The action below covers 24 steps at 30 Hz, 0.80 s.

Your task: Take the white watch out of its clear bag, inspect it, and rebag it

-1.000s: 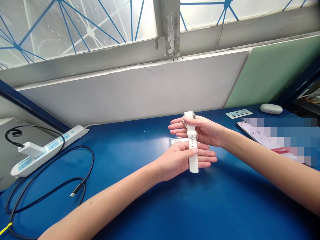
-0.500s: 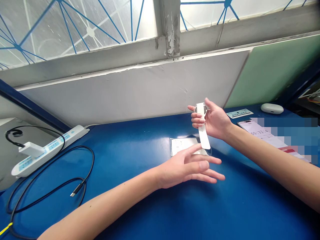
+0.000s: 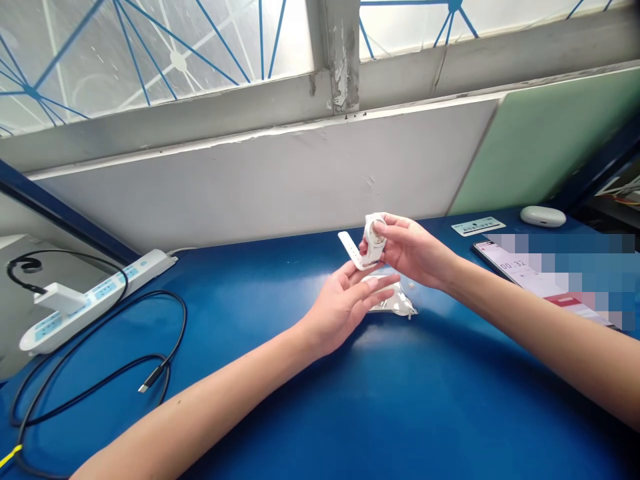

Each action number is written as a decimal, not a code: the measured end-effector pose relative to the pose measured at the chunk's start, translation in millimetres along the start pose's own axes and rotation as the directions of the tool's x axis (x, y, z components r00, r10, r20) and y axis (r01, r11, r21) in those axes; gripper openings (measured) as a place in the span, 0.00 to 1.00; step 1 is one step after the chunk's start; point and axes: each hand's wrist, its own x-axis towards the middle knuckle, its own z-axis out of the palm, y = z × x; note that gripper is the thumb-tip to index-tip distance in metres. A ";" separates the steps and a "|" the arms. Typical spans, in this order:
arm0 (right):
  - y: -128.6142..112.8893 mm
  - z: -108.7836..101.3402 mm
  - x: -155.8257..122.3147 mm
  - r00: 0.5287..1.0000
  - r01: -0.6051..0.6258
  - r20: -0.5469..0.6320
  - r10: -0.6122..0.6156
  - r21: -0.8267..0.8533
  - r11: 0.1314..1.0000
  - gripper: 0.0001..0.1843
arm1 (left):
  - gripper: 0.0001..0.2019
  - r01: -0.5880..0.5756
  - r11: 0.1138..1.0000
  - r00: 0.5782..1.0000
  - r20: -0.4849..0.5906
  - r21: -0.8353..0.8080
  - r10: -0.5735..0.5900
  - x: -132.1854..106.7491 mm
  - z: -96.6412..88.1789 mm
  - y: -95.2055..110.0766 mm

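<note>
A white wristwatch [image 3: 374, 248] is in my right hand [image 3: 417, 250], with the thumb on the round case and the fingers behind it. Its loose strap end sticks out to the left and up. My left hand [image 3: 340, 303] is open just below, fingers apart; the index finger reaches the underside of the strap, and whether it touches I cannot tell. Beneath the hands lies a clear plastic bag [image 3: 400, 303] with something white in it, partly covered by my left fingers.
At the left a white power strip [image 3: 107, 293] carries a charger plug [image 3: 63, 300], with a black cable [image 3: 183, 320] looped on the blue table [image 3: 280, 413]. To the right are a phone [image 3: 520, 270] showing a timer, a printed card [image 3: 479, 227] and a white oval case [image 3: 543, 216].
My right hand has moved left and turned the watch, so the strap that hung down now points left. My left hand has shifted left and up, under the watch.
</note>
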 end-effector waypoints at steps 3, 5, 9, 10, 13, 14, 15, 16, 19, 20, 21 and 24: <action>4.8 -3.7 0.8 0.995 0.098 -0.002 -0.099 -0.140 0.985 0.08 | 0.18 -0.027 0.998 0.996 -0.089 0.049 0.032 1.4 -1.0 1.5; 6.8 -6.2 2.1 0.988 0.139 -0.034 -0.149 -0.208 0.968 0.10 | 0.16 -0.008 0.997 0.995 -0.103 0.080 0.017 1.3 -1.6 1.1; 8.4 -7.7 3.2 0.993 0.081 -0.059 -0.099 -0.253 0.964 0.11 | 0.16 0.084 0.988 0.996 -0.051 0.130 -0.078 -0.8 -0.6 -1.7; 8.6 -7.2 2.9 0.996 0.053 -0.054 -0.067 -0.236 0.970 0.12 | 0.16 0.101 0.985 0.995 -0.034 0.137 -0.098 -1.4 0.0 -2.4; 9.1 -5.1 1.5 1.000 -0.006 -0.024 0.002 -0.180 0.984 0.13 | 0.18 0.127 0.982 0.992 0.000 0.138 -0.129 -3.0 1.5 -3.6; 9.4 -4.5 1.1 1.000 -0.010 -0.013 0.007 -0.177 0.984 0.13 | 0.18 0.137 0.981 0.990 0.004 0.135 -0.139 -3.3 1.7 -3.7; 9.8 -4.1 0.8 1.000 -0.003 -0.006 0.002 -0.181 0.983 0.13 | 0.18 0.146 0.981 0.989 0.007 0.131 -0.148 -3.5 1.6 -3.7; 10.1 -4.0 0.7 1.000 0.006 -0.001 -0.006 -0.190 0.982 0.12 | 0.18 0.156 0.980 0.987 0.011 0.125 -0.159 -3.5 1.3 -3.7; 10.8 -4.7 0.8 1.000 0.009 -0.005 -0.010 -0.227 0.974 0.12 | 0.18 0.174 0.978 0.983 0.031 0.111 -0.179 -3.1 0.6 -3.3; 10.7 -4.8 0.7 1.000 -0.001 -0.012 -0.002 -0.234 0.972 0.13 | 0.18 0.177 0.978 0.983 0.036 0.112 -0.182 -3.1 0.7 -3.1; 10.4 -4.7 0.5 1.000 -0.014 -0.016 0.010 -0.229 0.973 0.13 | 0.18 0.179 0.977 0.982 0.038 0.115 -0.184 -3.1 1.0 -2.9; 8.6 -3.1 -0.8 0.997 -0.070 0.010 0.073 -0.139 0.988 0.09 | 0.18 0.181 0.972 0.982 0.033 0.150 -0.188 -3.7 3.2 -2.2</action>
